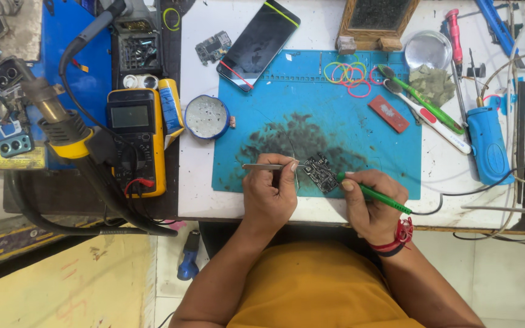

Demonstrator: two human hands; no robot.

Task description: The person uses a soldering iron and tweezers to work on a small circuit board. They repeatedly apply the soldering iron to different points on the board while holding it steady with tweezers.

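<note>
Circuit board (319, 172), thin, light and likely fragile (best held by its edges), lies on the blue mat (390, 158). Left hand (270, 194) fingers pinch metal tweezers (262, 166); right hand (373, 209) grips a green-handled tool (377, 197).

A yellow multimeter (136, 141) lies left of the blue work mat (360, 127), its grey rectangular screen blank. A dark smartphone (259, 44) rests tilted across the mat's top-left edge, its black screen unlit, with a green and a red strip at the ends. Beside the multimeter stands a blue-and-yellow tube (170, 109) with a printed label.
</note>
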